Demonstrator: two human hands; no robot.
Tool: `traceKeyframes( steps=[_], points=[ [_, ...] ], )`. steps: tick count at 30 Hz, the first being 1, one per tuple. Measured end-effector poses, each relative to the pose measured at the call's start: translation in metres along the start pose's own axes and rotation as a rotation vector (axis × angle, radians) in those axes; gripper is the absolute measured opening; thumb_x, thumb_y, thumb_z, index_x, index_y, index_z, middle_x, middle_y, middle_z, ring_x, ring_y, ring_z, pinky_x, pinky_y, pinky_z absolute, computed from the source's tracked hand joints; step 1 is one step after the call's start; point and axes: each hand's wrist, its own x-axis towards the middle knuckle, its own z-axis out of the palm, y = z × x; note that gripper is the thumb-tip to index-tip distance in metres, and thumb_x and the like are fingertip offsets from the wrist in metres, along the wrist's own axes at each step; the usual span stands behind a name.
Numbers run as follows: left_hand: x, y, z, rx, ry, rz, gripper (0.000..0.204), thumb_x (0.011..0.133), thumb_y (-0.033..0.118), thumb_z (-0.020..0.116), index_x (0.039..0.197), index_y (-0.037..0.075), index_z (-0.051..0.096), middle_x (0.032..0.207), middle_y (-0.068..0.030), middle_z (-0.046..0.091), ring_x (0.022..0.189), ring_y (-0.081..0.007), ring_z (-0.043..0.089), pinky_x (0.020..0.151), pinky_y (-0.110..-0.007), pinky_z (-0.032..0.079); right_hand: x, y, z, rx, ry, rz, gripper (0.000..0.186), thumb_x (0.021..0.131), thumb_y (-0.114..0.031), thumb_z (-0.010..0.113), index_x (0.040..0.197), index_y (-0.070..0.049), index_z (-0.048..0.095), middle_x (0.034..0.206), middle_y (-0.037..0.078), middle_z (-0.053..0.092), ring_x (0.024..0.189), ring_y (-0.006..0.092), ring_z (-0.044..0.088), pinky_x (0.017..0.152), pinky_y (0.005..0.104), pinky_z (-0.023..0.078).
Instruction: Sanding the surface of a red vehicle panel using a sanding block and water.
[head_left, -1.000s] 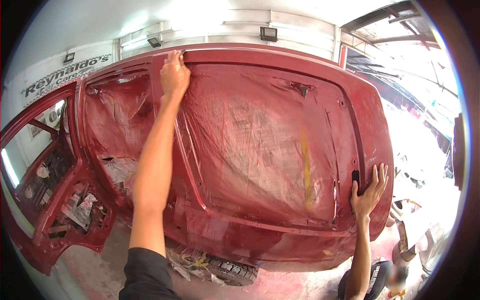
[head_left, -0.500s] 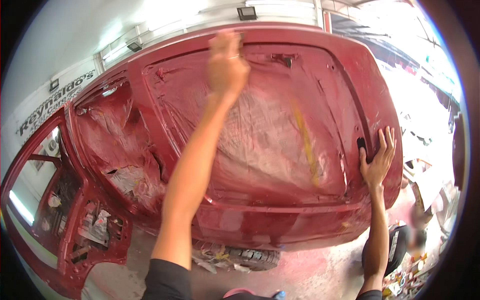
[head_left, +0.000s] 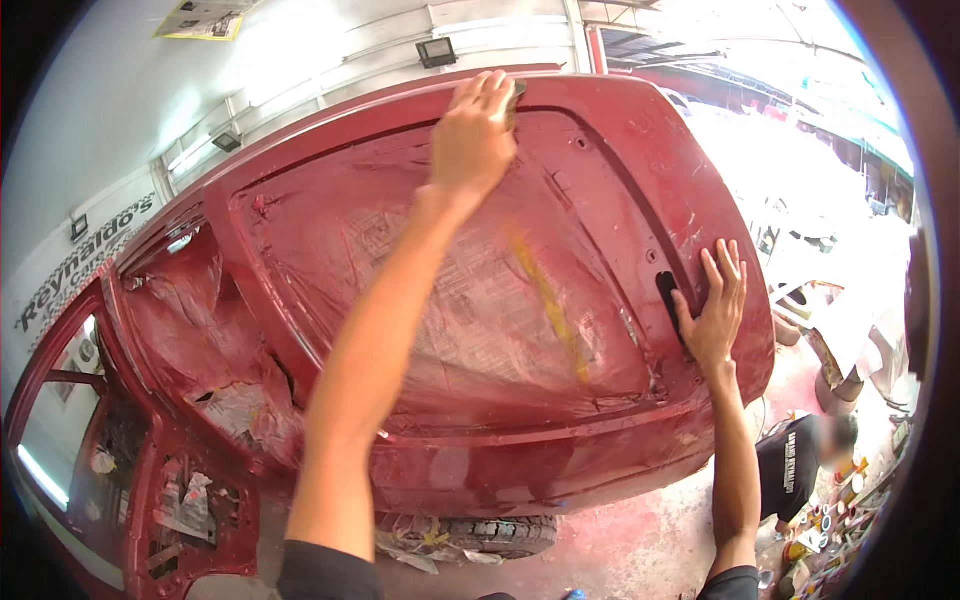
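A dark red car body (head_left: pixel 570 460) fills the middle, its side openings covered with red-sprayed newspaper and sheeting (head_left: pixel 440 300). My left hand (head_left: pixel 475 140) reaches up to the rail above the large opening. Its fingers are wrapped over a flat grey-brown pad (head_left: pixel 516 105), pressed against the red paint; the pad is mostly hidden by the hand. To the right, my right hand (head_left: pixel 715 310) lies flat on the rear pillar with fingers outstretched. Its thumb is beside a dark slot (head_left: pixel 668 292) in the panel, and it holds nothing.
An open red door frame (head_left: pixel 135 480) stands at the left. Below the body is a tyre (head_left: pixel 510 535). A person in a black shirt (head_left: pixel 795 465) is low at the right, near scattered cans and tools (head_left: pixel 825 530). Lamps (head_left: pixel 436 53) hang along the white wall.
My left hand has moved right along the upper rail with the pad. My right hand keeps its place on the rear pillar. The whole view has shifted, with the car now further left.
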Motion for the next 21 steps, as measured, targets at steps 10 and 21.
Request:
traceKeyframes(
  steps=[10, 21],
  points=[
    [0.003, 0.049, 0.02, 0.036, -0.089, -0.25, 0.036, 0.087, -0.001, 0.055, 0.121, 0.005, 0.068, 0.132, -0.0145, 0.064, 0.119, -0.0346, 0.062, 0.1, -0.045, 0.054, 0.006, -0.004, 0.005, -0.021, -0.013, 0.054, 0.076, 0.078, -0.011, 0.08, 0.144, -0.011, 0.043, 0.154, 0.014, 0.037, 0.15, 0.0347, 0.028, 0.123, 0.0539, 0.022],
    [-0.007, 0.022, -0.012, 0.198, -0.035, -0.492, 0.033, 0.089, -0.003, 0.053, 0.118, 0.006, 0.067, 0.114, -0.0151, 0.071, 0.102, -0.0343, 0.069, 0.098, -0.045, 0.056, -0.004, -0.001, 0.006, -0.025, -0.055, 0.071, 0.089, 0.065, 0.005, 0.074, 0.146, -0.011, 0.041, 0.158, 0.014, 0.032, 0.152, 0.0347, 0.023, 0.125, 0.0533, 0.018]
  ],
)
